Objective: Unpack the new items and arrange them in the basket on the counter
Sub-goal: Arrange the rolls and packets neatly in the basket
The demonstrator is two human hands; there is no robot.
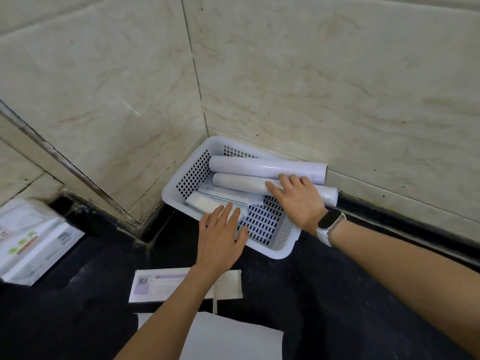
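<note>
1. Marble-patterned wall tiles (311, 87) meet in a corner and close off the far and left sides of the scene.
2. Black counter (324, 294) runs below them, with open dark surface to the right of the basket and between the two forearms.
3. White perforated basket (283, 249) sits pushed into the corner, angled, its far rim close to the wall.
4. Two long white rolls lie across it: the upper roll (259, 166) and the lower roll (239, 183) both overhang the right rim.
5. A flat packet (207, 202) and a boxed item (228, 194) lie lower inside, though their outlines are hard to separate.
6. The right hand (298, 198), a watch (331, 219) on its wrist, rests fingers spread on the lower roll.
7. The left hand (220, 237) lies flat, fingers apart, over the basket's near rim, gripping nothing.
8. A white carton (161, 284) lies just before the basket; printed packaging (31, 242) sits at the left edge.
</note>
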